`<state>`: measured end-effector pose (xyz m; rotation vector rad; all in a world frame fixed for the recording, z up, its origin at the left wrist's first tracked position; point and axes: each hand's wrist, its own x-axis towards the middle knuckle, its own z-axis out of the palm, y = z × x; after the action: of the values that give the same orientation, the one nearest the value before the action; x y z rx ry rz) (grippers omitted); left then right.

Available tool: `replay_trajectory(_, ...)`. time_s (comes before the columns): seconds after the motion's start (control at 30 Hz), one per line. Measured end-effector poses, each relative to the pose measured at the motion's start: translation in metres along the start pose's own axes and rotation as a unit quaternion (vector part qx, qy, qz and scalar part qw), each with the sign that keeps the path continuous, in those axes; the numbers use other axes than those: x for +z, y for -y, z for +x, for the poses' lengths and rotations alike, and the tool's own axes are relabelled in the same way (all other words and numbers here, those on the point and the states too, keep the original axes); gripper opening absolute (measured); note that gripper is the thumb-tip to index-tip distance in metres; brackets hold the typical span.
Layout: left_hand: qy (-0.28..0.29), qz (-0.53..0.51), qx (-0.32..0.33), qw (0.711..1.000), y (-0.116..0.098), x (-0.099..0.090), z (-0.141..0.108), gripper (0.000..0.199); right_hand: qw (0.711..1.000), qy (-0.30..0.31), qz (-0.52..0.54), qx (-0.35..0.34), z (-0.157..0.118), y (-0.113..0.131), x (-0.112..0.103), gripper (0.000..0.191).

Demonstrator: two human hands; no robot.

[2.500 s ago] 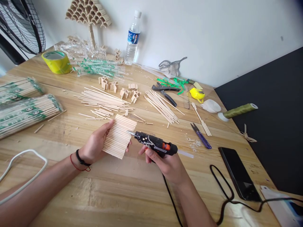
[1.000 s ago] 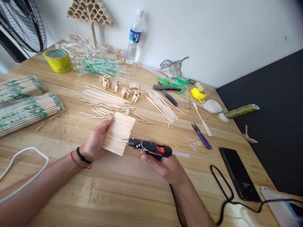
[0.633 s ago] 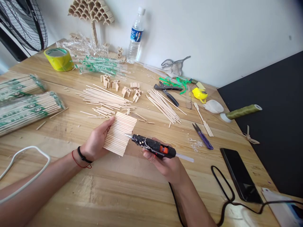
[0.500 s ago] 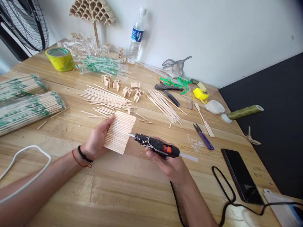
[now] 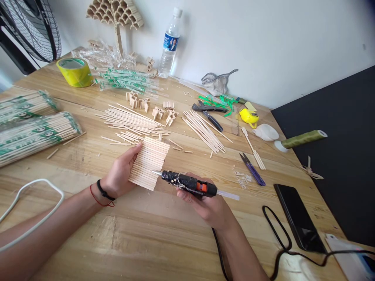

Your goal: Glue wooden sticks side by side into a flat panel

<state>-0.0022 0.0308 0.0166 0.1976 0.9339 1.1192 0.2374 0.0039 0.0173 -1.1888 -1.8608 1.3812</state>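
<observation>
My left hand [image 5: 121, 171] grips the left edge of a flat panel of wooden sticks [image 5: 149, 162] laid side by side, with the thumb on top and the other fingers hidden beneath. In my right hand [image 5: 205, 205] is a black glue gun [image 5: 187, 182] with an orange part and a clear glue stick poking out of its back. Its metal nozzle points left over the lower right part of the panel; I cannot tell whether it touches. Beyond the panel lie loose sticks [image 5: 131, 119] and several small stick assemblies [image 5: 158, 113].
Bagged sticks [image 5: 38, 134] lie at left near a white cable [image 5: 43, 181]. Yellow tape [image 5: 74, 74], a bottle [image 5: 169, 47] and a stick-built tree [image 5: 117, 23] stand behind. Pliers [image 5: 212, 119], purple snips [image 5: 252, 168] and a phone [image 5: 299, 216] lie rightward. The gun's black cord [image 5: 278, 257] trails at lower right.
My right hand has brought the glue gun slightly left and down, so its nozzle sits further over the panel. My left hand and the panel have barely moved.
</observation>
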Motion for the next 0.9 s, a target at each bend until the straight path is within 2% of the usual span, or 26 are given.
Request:
replay_trajectory(0.13,-0.021,-0.009,-0.005,1.0,-0.002,0.005,-0.002,0.041,1.0,-0.018,-0.003,0.005,-0.001,-0.002,-0.002,0.036)
replay_trajectory(0.33,-0.014,-0.021,-0.003,1.0,-0.002,0.007,-0.003,0.04,1.0,0.018,0.003,-0.015,-0.001,-0.001,-0.002,0.033)
replay_trajectory(0.57,-0.03,-0.018,0.019,0.999,-0.004,0.009,-0.003,0.042,1.0,-0.012,-0.005,-0.001,-0.003,-0.003,-0.006,0.033)
replay_trajectory(0.9,-0.053,-0.038,0.004,0.998,-0.005,0.014,-0.006,0.043,1.0,0.003,0.018,-0.003,0.0,-0.002,0.003,0.032)
